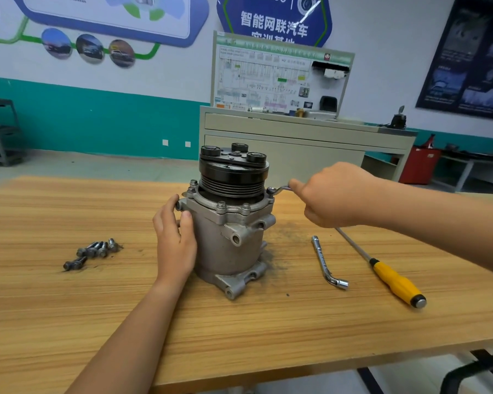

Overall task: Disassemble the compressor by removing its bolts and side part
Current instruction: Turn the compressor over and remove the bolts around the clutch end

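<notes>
The compressor (pixel 228 243) stands upright near the middle of the table (pixel 69 308), with its black pulley (pixel 234 174) on top and its grey metal body below. Several bolts (pixel 221 206) sit in the flange around the base of the pulley. Your left grip (pixel 174 240) holds the compressor on its left side: the thumb lies on the front of the body just under the flange, and the fingers curl around the flange edge. Your right grip (pixel 333 194) is closed around the handle of a small wrench (pixel 281 189), whose head sits on a bolt at the right side of the flange; most of the handle is hidden inside your fist. Dark dust lies on the table just beside the compressor, on its right. To the right of this dust an L-shaped socket wrench (pixel 326 263) lies flat, and near it, further right, lies a long screwdriver (pixel 396 282) with a yellow handle, its shaft passing under your right wrist. Well apart on the left, a small pile of loose bolts (pixel 94 251) lies on the table. Behind the table stands a beige cabinet (pixel 296 132) with a wiring diagram board (pixel 268 78) on top.
</notes>
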